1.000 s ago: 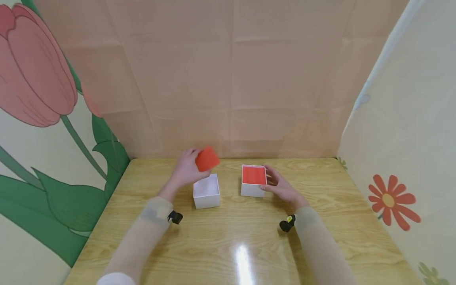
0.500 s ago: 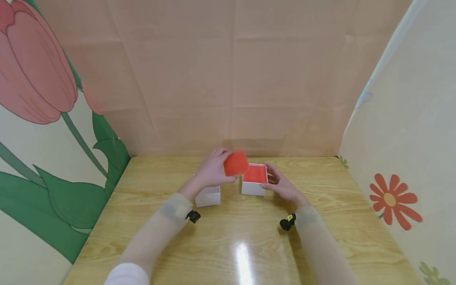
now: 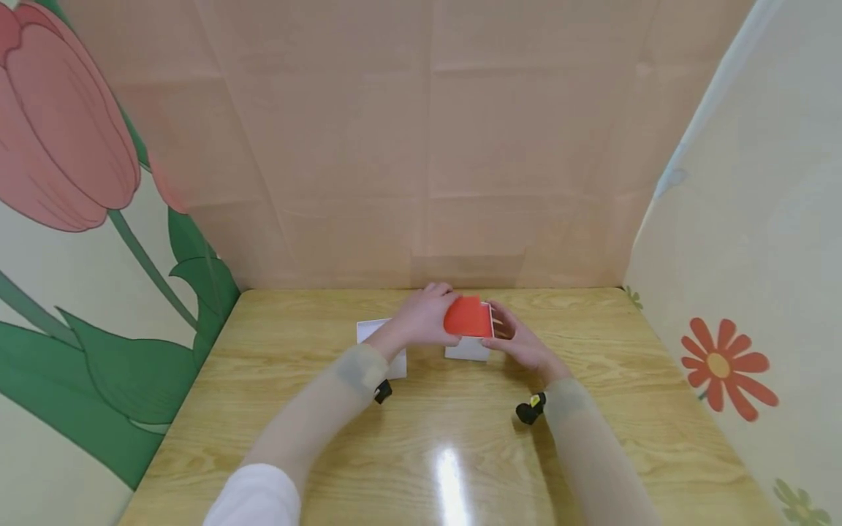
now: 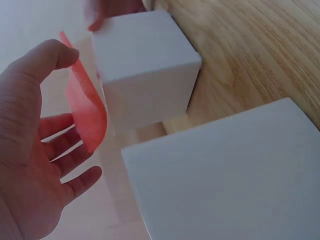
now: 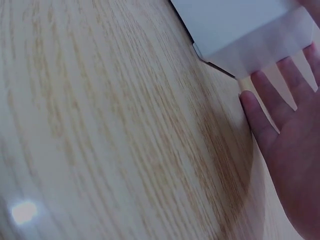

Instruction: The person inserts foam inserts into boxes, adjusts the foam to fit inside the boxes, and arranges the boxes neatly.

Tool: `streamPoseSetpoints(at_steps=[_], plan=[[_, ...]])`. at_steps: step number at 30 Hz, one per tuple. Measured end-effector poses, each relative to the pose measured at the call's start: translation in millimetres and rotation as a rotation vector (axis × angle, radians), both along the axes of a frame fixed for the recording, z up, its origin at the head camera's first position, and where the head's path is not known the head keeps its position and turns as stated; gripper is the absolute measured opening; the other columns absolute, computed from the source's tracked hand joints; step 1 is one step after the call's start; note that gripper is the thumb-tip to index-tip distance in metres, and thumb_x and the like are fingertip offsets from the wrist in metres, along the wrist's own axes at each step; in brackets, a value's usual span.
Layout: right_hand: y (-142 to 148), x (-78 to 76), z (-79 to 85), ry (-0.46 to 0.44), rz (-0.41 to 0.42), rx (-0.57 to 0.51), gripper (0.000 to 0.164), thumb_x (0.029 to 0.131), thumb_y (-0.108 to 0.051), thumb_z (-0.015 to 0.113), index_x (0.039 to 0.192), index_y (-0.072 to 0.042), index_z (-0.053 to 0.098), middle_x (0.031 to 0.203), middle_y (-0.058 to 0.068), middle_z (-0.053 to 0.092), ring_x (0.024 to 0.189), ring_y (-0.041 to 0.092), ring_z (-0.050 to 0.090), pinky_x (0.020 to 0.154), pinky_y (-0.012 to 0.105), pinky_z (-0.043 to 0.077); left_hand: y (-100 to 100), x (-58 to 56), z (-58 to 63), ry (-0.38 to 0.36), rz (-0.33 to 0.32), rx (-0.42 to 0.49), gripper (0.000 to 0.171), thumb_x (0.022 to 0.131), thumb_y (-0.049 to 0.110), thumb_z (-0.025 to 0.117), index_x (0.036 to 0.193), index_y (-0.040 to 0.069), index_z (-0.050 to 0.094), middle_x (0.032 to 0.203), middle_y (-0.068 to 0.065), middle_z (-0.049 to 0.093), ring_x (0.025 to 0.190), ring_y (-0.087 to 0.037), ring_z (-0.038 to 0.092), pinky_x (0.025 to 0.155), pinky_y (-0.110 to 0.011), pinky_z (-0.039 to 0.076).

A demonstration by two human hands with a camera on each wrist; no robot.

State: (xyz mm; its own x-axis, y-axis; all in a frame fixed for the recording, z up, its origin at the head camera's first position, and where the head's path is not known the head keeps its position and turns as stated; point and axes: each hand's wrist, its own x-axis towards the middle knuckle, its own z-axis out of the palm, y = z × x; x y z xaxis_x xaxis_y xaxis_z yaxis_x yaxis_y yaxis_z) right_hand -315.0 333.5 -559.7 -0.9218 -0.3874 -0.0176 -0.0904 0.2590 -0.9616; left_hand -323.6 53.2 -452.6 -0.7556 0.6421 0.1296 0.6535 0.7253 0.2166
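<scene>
My left hand (image 3: pixel 424 318) pinches a thin, bent square of red paper (image 4: pixel 87 107) between thumb and fingers, over the opening of the right white box (image 3: pixel 467 349). Whether this is one sheet or a small stack, I cannot tell. Red paper also lies inside that box, mostly hidden now by the held piece. At the box's right side, my right hand (image 3: pixel 522 349) holds it, thumb at the front corner and fingers along the side. The second white box (image 4: pixel 225 180) stands to the left, partly covered by my left forearm.
Both boxes stand on a wood-grain table (image 3: pixel 421 416) near its far edge. Behind it hangs a pinkish-brown sheet (image 3: pixel 421 146). Flower-printed panels flank the table on both sides. Small black wrist cameras sit on both forearms.
My left hand has carried the red paper rightward from above the left box to the right box, lowering it there. My right hand has stayed at the right box.
</scene>
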Motion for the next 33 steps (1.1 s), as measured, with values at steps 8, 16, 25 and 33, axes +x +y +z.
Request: streamPoseSetpoints(at_steps=[8, 16, 25, 33], plan=[[0, -0.2, 0.9, -0.005, 0.010, -0.013, 0.094, 0.101, -0.020, 0.078, 0.172, -0.029, 0.019, 0.173, 0.013, 0.028, 0.155, 0.044, 0.033, 0.123, 0.063, 0.032, 18, -10.4, -3.0, -0.044, 0.002, -0.013, 0.085, 0.085, 0.051, 0.083, 0.156, 0.011, 0.055, 0.151, -0.005, 0.054, 0.130, -0.022, 0.050, 0.103, -0.040, 0.052], [0, -0.5, 1.5, 0.005, 0.017, -0.001, 0.093, 0.101, -0.021, 0.077, 0.172, -0.029, 0.018, 0.174, 0.012, 0.028, 0.156, 0.044, 0.031, 0.123, 0.064, 0.032, 26, -14.4, -4.2, -0.124, 0.014, -0.028, 0.086, 0.087, 0.047, 0.084, 0.157, 0.009, 0.053, 0.155, -0.006, 0.052, 0.131, -0.021, 0.051, 0.100, -0.036, 0.053], [0, -0.1, 4.3, -0.002, 0.009, 0.007, 0.097, 0.100, -0.025, 0.079, 0.173, -0.021, 0.015, 0.174, 0.012, 0.026, 0.156, 0.045, 0.032, 0.122, 0.064, 0.033, 26, -12.6, -4.2, -0.207, 0.013, 0.014, 0.078, 0.093, 0.046, 0.082, 0.156, 0.009, 0.054, 0.159, -0.006, 0.052, 0.133, -0.021, 0.052, 0.106, -0.035, 0.051], [1, -1.5, 0.9, -0.001, -0.001, 0.007, 0.097, 0.100, -0.024, 0.080, 0.173, -0.023, 0.016, 0.174, 0.012, 0.027, 0.155, 0.044, 0.033, 0.123, 0.063, 0.032, 22, -13.4, -8.5, -0.290, -0.026, 0.084, 0.073, 0.099, 0.044, 0.078, 0.157, 0.008, 0.052, 0.145, -0.004, 0.063, 0.119, -0.018, 0.060, 0.101, -0.032, 0.053]])
